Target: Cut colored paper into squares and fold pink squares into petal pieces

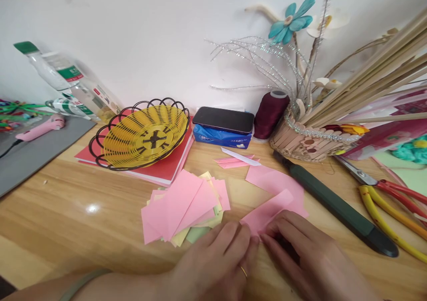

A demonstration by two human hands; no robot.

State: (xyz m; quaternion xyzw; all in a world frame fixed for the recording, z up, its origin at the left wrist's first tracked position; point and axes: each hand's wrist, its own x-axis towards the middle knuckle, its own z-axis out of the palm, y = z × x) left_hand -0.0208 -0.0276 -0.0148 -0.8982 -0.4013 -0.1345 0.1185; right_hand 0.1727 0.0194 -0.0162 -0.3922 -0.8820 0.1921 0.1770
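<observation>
Between my hands is a pink paper strip (267, 210), folded lengthwise and slanting up to the right. My left hand (220, 252) pinches its lower left end, fingers curled; a ring shows on one finger. My right hand (300, 247) is closed on the same strip from the right, its fingertips close to the left ones. Just left of my hands lies a loose pile of pink, yellow and green paper pieces (187, 203). Beyond the strip are a flat pink sheet (276, 178) and some narrow folded pink strips (233, 161).
A yellow woven basket (150, 136) rests on red paper (173, 167). Behind stand a phone (223, 119) on a blue tissue pack (222, 136), and a maroon thread spool (271, 114). To the right lie a dark green cutter-like tool (340, 203), scissors (363, 176) and yellow-handled pliers (380, 221).
</observation>
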